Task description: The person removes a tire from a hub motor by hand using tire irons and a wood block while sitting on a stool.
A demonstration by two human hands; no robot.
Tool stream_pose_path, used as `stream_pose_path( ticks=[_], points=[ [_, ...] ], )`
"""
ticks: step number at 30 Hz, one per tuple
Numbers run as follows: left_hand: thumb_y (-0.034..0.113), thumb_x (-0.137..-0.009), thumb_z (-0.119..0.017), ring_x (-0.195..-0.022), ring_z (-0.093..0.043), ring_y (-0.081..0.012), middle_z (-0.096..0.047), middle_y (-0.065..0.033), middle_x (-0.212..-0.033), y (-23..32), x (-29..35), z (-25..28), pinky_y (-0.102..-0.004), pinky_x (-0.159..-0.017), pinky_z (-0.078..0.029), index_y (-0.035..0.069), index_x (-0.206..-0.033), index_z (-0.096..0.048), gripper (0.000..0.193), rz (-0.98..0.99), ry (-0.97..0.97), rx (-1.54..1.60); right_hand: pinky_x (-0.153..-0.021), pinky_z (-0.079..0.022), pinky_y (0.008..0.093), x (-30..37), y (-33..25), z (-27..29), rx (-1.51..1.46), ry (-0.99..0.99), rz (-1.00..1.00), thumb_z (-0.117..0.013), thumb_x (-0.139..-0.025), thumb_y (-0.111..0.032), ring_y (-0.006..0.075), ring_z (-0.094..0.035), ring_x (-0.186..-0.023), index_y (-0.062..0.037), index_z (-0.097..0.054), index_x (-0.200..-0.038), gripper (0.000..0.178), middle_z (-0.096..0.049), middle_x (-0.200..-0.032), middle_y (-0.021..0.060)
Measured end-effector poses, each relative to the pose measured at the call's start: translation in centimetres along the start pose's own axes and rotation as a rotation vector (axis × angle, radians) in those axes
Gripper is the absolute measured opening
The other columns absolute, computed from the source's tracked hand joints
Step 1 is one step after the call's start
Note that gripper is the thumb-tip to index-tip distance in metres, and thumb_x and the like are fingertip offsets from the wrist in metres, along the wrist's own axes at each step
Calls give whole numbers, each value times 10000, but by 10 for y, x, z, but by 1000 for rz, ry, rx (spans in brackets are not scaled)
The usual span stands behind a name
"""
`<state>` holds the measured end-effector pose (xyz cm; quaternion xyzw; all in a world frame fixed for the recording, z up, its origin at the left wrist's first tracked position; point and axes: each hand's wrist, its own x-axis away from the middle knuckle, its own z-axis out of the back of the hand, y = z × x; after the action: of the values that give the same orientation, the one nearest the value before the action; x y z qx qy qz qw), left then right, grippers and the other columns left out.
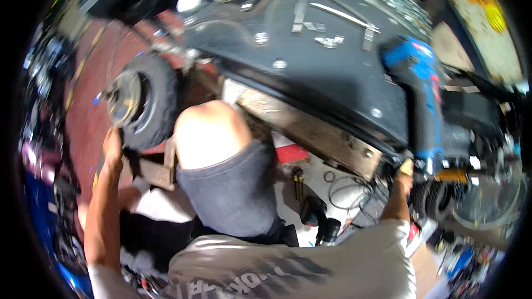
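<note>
On the left stands a small wheel with a black tyre (157, 105) and a metal hub disc (125, 98) on its near side. My left hand (112, 143) is closed at the lower edge of the wheel, its fingertips partly lost in blur. Over on the right, my right hand (405, 179) is at the near right corner of a large black panel (332, 77), just below a blue and black cordless power tool (421, 97). Blur and nearby parts hide its fingers, so whether it holds something cannot be told.
Metal strips (301, 8) and small bright pieces (330, 41) lie on the panel. A wooden beam (299, 124) runs under its near edge. Black cables (354, 191) and a second dark tool (313, 210) are on the floor by my knee. Small tyres (432, 198) stand at right.
</note>
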<state>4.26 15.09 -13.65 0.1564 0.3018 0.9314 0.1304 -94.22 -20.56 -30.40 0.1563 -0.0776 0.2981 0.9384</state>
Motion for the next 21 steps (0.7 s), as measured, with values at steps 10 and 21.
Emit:
stream_pose_path(
  ticks=[10,21],
  points=[
    [664,-988,-539,-1205,-680,-314,-732,-219,-1301,92,45,-26,-431,-1029,-491,-83,-1307,-717,832,131,-101,67,-1008,-577,498,-143,55,-60,112,-73,463,-756,-892,-472,353,-705,-1251,6,-770,-1190,563,-742,-1305,222],
    [515,-1008,-606,-958,-731,-354,-725,-214,-1204,129,64,12,-493,-758,-605,-34,-1269,-714,617,141,-352,36,-489,-367,376,-40,135,-81,-1109,-739,-18,-636,-772,-266,228,-516,-548,-174,-594,-748,103,-548,-629,5]
  ],
)
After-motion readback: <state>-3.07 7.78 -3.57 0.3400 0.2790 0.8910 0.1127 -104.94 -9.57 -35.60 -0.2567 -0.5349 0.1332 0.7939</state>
